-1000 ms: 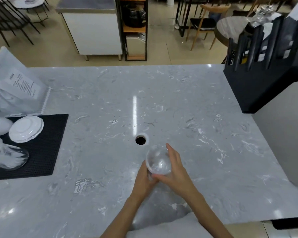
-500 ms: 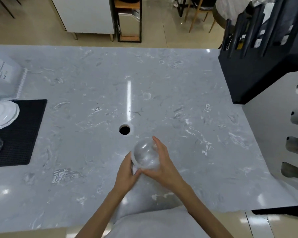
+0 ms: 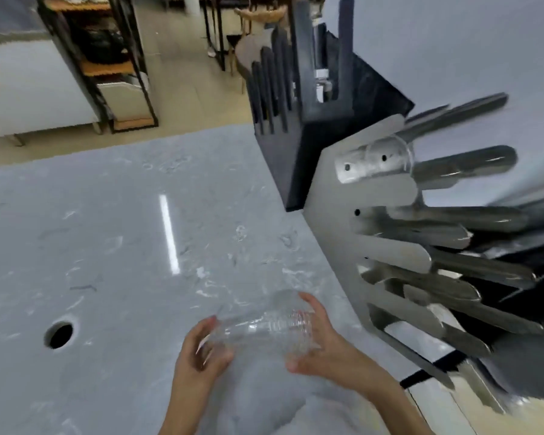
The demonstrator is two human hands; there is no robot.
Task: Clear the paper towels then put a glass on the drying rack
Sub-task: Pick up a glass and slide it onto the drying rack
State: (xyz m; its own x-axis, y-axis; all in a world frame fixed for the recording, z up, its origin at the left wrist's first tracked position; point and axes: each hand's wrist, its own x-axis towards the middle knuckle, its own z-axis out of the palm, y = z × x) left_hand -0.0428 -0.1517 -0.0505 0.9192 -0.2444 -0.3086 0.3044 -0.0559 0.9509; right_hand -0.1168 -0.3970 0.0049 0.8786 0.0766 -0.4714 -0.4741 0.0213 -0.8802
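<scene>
A clear glass (image 3: 264,329) lies on its side between my two hands, just above the grey marble counter (image 3: 107,246). My left hand (image 3: 201,356) cups one end of the glass and my right hand (image 3: 321,343) wraps the other end. The drying rack (image 3: 405,255), a grey panel with several long metal pegs sticking out, stands to the right of my hands. Another clear glass (image 3: 387,158) sits upside down on an upper peg. No paper towel is in view.
A black slotted holder (image 3: 299,120) stands at the counter's far right edge, behind the rack. A round hole (image 3: 58,334) is cut in the counter at the left. Beyond the counter are a shelf unit (image 3: 107,64) and a white cabinet (image 3: 29,89).
The view has swung to the right, bringing the drying rack into sight; the black mat with dishes has left the frame. The glass, held with its round end towards me before, now lies sideways in both hands.
</scene>
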